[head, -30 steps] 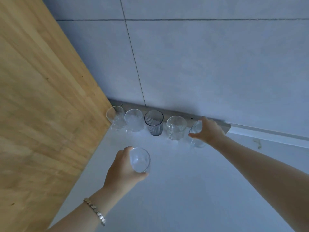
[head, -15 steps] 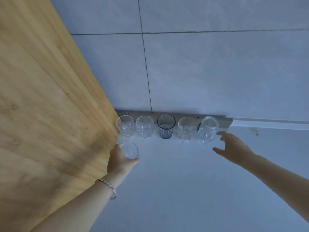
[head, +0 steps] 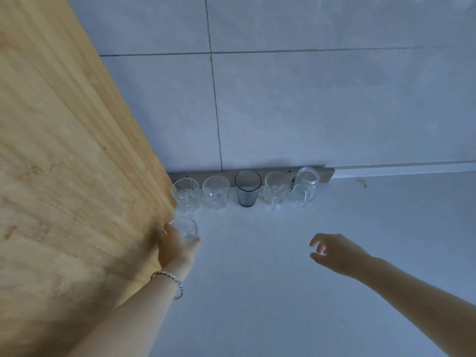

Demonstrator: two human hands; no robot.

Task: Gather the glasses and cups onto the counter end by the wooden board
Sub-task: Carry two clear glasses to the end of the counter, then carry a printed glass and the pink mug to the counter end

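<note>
Glasses: five stand in a row against the wall beside the wooden board. The left hand wraps a sixth glass at the board's edge, apparently being set on the desk. Right hand empty, fingers spread. Gathering looks nearly complete.

no readable txt, no labels, no nos.

Dim, cool bluish light overall, low contrast. Wooden board at 9 o'clock was the warmest, brightest area, with a soft shadow on it beside the left hand. Clear glasses looked faint and washed out. Wide-angle bending showed toward the edges. Slightly soft focus throughout, no glare.
</note>
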